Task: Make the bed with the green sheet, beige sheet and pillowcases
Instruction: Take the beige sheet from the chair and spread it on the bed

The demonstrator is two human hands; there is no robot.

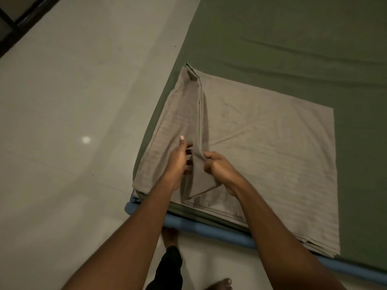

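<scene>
Both forearms reach in from the lower edge toward the near corner of the bed, with bare feet on the pale floor (pixel 62 80) below them. Left hand (pixel 178 162) is closed on a raised fold of the beige sheet (pixel 261 147), thumb extended up the cloth. Right hand (pixel 217 166) is clenched on the neighbouring fold, just beside the left. No hand is released.

The beige sheet lies folded in a thick rectangle at the near corner, resting on the green sheet (pixel 293 38), which already covers the mattress with a few shallow creases. A blue bed frame (pixel 209 227) shows under the near edge. No pillowcases are in view.

Step in hand, by judgement: unfolding the beige sheet for spreading.

Procedure:
1. Isolate the top layer only; several edges are stacked along the central ridge, so separate them with the fingertips before pulling.
2. Move the hands apart along the same edge to open one fold at a time.
3. Lift lightly so that the green sheet beneath is not dragged or rucked.
4. Keep the stack on the bed; its left edge overhangs the side and could slide off.
</scene>
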